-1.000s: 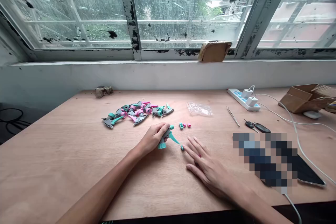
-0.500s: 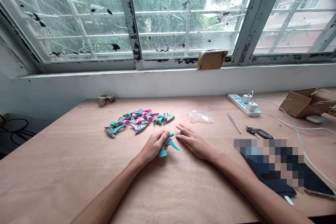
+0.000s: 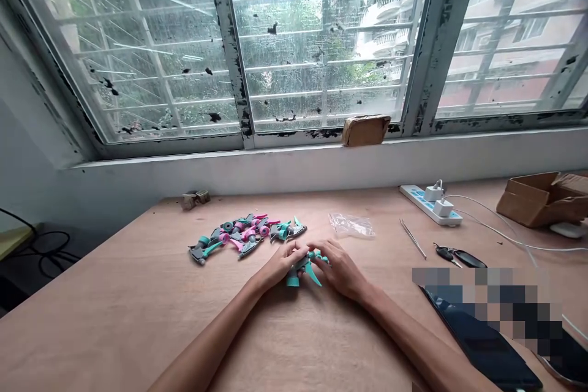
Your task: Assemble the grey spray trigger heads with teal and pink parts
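Near the middle of the table, my left hand (image 3: 285,262) is closed around a grey and teal trigger spray head (image 3: 293,280). Its teal trigger points toward me and to the right, and its teal collar faces down. My right hand (image 3: 340,268) has its fingers bent at the nozzle end, pinching a small teal nozzle (image 3: 318,255). Whether the nozzle touches the spray head cannot be made out, as fingers partly cover it. Beyond my left hand lies a pile of spray heads (image 3: 245,236) in grey, teal and pink.
A clear plastic bag (image 3: 351,225) lies beyond my right hand. To the right are tweezers (image 3: 413,239), keys (image 3: 444,252), a white power strip (image 3: 430,204), a cardboard box (image 3: 533,201) and a dark phone (image 3: 487,337). A window sill runs behind the table.
My right hand has come to the spray head, bringing the small teal nozzle to its front end. The view has tilted up, so everything sits lower in the picture.
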Motion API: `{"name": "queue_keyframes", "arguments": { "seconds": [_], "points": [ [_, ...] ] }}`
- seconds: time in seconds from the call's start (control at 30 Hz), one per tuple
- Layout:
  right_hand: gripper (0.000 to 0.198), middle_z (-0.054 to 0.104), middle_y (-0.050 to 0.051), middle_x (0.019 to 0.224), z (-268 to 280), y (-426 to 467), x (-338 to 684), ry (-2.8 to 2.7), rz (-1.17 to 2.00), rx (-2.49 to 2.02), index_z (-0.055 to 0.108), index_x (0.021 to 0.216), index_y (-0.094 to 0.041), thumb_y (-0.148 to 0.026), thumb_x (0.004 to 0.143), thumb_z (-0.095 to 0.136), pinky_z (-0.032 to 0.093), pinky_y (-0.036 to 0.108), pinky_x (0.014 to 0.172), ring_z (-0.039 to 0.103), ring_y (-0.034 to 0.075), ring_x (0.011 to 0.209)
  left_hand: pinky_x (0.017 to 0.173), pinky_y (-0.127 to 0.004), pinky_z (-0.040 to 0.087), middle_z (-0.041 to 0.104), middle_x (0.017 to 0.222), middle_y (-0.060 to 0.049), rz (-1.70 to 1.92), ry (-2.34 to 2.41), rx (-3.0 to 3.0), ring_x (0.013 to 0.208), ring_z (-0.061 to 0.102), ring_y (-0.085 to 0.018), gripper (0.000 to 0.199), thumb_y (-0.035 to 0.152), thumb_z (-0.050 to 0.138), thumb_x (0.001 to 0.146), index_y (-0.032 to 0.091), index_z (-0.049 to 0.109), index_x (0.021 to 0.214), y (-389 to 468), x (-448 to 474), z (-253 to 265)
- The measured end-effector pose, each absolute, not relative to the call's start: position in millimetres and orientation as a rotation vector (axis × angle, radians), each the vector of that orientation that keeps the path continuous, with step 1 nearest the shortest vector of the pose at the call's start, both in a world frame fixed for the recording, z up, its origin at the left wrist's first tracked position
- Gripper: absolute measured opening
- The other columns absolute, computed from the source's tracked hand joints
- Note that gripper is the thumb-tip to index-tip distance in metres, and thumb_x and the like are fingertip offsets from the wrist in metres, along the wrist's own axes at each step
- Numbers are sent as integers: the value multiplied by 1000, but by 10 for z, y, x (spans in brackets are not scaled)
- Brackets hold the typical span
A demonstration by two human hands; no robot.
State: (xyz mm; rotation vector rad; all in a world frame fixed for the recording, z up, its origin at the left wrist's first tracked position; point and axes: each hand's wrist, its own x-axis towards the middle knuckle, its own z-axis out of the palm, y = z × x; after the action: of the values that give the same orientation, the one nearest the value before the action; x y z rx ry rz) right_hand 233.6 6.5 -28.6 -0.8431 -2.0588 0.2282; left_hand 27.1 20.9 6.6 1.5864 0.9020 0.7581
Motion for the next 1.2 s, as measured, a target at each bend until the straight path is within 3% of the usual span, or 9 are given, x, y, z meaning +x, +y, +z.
{"name": "queue_keyframes", "arguments": {
  "seconds": [0.23,0.37,0.53,0.73,0.93,1.07,1.2],
  "points": [
    [16,71,5,97,-265,21,2375,-1924,399,-857,65,108,-23,-14,98,56,54,34,78,65,22,88,68,-26,43,66,82,0,652,832,1603,78,62,-19,36,48,74,81,18,64,99,211,182,92],
    [9,70,6,99,-198,-6,2415,-1972,377,-854,64,107,-23,-24,102,56,52,35,80,64,22,86,74,-28,44,68,88,-2,647,821,1650,85,60,-20,31,43,71,87,17,71,105,173,163,158],
    [30,67,6,89,-154,-2,2436,-2015,315,-916,65,89,-22,-37,107,47,50,36,79,62,22,84,76,-29,45,69,93,-4,632,841,1718,87,60,-21,34,43,70,87,17,74,108,145,178,226],
    [24,70,8,105,-173,-53,2417,-1956,382,-904,58,125,-21,-31,103,55,53,35,80,65,21,86,73,-27,44,69,92,-4,631,843,1638,84,62,-20,36,44,71,87,18,75,111,145,206,223],
    [16,70,6,100,-188,-97,2360,-1931,427,-867,62,113,-21,-18,101,52,53,33,79,64,20,88,73,-28,46,68,94,-5,635,877,1618,87,61,-21,37,45,72,86,16,74,108,167,194,201],
    [14,72,7,102,-195,-62,2362,-1924,456,-895,63,112,-21,-21,103,53,52,33,81,65,21,92,67,-25,44,68,85,-4,616,902,1625,82,61,-20,36,46,72,86,16,74,107,163,197,212],
    [26,71,5,87,-183,-31,2380,-1977,434,-965,66,93,-19,-29,107,47,50,33,78,64,20,81,74,-29,49,72,93,-5,615,883,1593,87,66,-23,38,46,74,84,18,74,110,146,209,218]
  ]
}}
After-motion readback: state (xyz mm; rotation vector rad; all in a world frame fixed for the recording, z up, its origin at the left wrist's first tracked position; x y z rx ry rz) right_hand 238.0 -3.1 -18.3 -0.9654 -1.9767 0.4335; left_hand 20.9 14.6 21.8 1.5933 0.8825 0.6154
